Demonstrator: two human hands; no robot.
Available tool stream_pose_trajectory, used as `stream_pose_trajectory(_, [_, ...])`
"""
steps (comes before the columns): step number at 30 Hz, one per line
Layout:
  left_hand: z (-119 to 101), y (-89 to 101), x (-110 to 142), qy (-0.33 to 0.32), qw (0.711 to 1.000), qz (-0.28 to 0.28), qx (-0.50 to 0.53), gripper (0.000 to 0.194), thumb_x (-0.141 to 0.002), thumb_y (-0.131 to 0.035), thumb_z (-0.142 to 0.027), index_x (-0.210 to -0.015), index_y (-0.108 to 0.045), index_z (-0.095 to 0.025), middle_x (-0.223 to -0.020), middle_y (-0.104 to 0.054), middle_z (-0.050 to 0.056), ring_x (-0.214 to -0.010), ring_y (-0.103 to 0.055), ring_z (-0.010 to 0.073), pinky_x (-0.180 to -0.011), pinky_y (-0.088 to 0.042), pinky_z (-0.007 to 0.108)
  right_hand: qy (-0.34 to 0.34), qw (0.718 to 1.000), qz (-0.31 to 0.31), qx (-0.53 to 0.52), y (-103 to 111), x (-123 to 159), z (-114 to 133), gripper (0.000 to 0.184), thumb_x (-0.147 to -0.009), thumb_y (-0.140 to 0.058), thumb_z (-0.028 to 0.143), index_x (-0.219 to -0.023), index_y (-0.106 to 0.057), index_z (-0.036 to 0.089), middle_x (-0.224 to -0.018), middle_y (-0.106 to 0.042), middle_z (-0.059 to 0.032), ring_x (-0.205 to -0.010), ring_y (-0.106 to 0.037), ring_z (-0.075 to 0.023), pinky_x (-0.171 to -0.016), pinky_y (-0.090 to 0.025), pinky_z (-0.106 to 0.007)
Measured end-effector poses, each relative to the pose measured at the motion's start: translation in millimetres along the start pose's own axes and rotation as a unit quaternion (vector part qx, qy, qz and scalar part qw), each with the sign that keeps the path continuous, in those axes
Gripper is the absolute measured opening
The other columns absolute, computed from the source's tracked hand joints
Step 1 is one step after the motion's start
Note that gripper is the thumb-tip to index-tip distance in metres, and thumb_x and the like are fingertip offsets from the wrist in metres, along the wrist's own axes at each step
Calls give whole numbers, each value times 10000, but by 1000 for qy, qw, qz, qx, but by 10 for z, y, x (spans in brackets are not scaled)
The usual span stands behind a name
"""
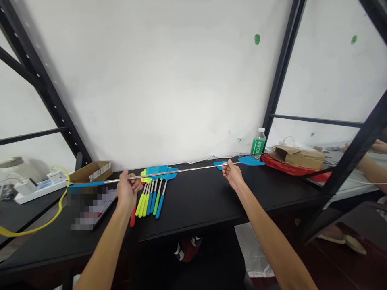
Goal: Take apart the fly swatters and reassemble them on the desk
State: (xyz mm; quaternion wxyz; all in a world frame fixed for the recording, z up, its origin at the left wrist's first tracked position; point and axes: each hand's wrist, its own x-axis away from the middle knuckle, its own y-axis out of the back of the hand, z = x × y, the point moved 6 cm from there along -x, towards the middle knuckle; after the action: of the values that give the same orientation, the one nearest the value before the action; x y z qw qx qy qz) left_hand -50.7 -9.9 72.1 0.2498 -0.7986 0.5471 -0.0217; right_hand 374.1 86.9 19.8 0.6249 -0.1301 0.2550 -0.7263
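My left hand point(127, 190) is closed around the metal rod of a telescopic fly swatter point(193, 168), just beyond its blue handle. Farther along the same drawn-out rod, my right hand point(232, 175) pinches it near the blue swatter head point(251, 161) at the right end. The swatter is held nearly level across the black table point(196, 201). A second blue swatter head point(218, 164) shows behind my right fingers, its rod hidden. Beside my left hand several shorter fly swatters point(159, 206) with yellow, blue and green handles lie in a row. A red handle point(133, 215) sticks out below that hand.
At the left are a cardboard tray point(102, 171), a partly pixelated flat device point(104, 205), a power strip point(42, 189) and a yellow cable point(61, 201). A bottle point(258, 144) and a cardboard box point(302, 156) on red plastic point(278, 164) stand at the right, near black shelf posts.
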Motion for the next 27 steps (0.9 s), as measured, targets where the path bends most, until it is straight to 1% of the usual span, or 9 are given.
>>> stream_pose_trajectory(2, [93, -131, 44, -6, 1000, -15, 8, 421, -871, -481, -461, -575, -305, -220, -417, -218, -90, -343, -234, 72, -412, -288, 222, -7, 1000, 9, -11, 17, 70, 2, 360, -750, -738, 522, -769, -665, 170, -639, -643, -25, -520, -527, -113, -443, -387, -222])
stream_pose_trajectory(5, [187, -142, 57, -11, 999, -51, -6, 392, -869, -479, -450, -596, -317, -221, -416, -229, -95, -333, -235, 72, -401, -270, 223, -25, 999, 29, -4, 49, 121, 21, 348, -758, -739, 505, -828, -690, 168, -687, -663, -32, -549, -542, -116, -459, -387, -221])
stream_pose_trajectory(7, [198, -42, 20, -12, 997, -74, -21, 364, -866, -474, -457, -614, -373, -215, -405, -245, -95, -325, -232, 74, -391, -259, 225, -39, 999, 31, 0, 83, 131, 43, 328, -775, -727, 485, -854, -695, 169, -710, -675, -36, -555, -546, -116, -465, -384, -219])
stream_pose_trajectory(10, [139, 212, -47, -14, 992, -124, -16, 348, -871, -419, -470, -648, -450, -205, -392, -268, -87, -325, -244, 85, -390, -272, 230, -47, 999, 22, -12, 131, 147, 91, 283, -813, -690, 449, -877, -687, 174, -717, -681, -33, -552, -546, -116, -470, -378, -220])
stream_pose_trajectory(14, [10, 481, -77, -18, 986, -168, -6, 328, -874, -376, -449, -669, -456, -206, -406, -304, -75, -337, -259, 93, -412, -298, 236, -59, 997, 35, -33, 129, 198, 112, 225, -829, -667, 396, -889, -670, 179, -725, -678, -28, -554, -548, -120, -470, -375, -229])
stream_pose_trajectory(17, [-37, 559, -67, -18, 984, -176, 24, 310, -884, -336, -421, -683, -443, -210, -414, -291, -73, -351, -237, 97, -427, -311, 243, -70, 994, 16, -78, 141, 203, 101, 220, -856, -626, 395, -918, -660, 187, -674, -623, 4, -522, -515, -108, -457, -366, -229])
stream_pose_trajectory(21, [-39, 574, -81, -28, 987, -154, 48, 247, -872, -360, -384, -718, -449, -213, -445, -326, -58, -391, -274, 107, -445, -317, 247, -64, 987, -48, -140, 195, 138, 106, 306, -894, -548, 481, -911, -645, 191, -551, -461, 56, -441, -404, -85, -422, -325, -229])
stream_pose_trajectory(24, [-48, 649, -122, -49, 985, -153, 57, 246, -866, -356, -393, -730, -458, -215, -463, -356, -47, -407, -299, 116, -444, -311, 253, -51, 984, -82, -148, 257, 89, 138, 408, -902, -486, 563, -906, -645, 187, -515, -380, 72, -410, -340, -79, -402, -297, -234])
stream_pose_trajectory(27, [-74, 785, -157, -76, 979, -177, 67, 272, -864, -334, -400, -695, -439, -214, -453, -315, -53, -392, -274, 116, -425, -281, 254, -36, 984, -105, -140, 364, 55, 184, 461, -925, -417, 573, -909, -654, 178, -503, -360, 73, -399, -315, -77, -395, -292, -235])
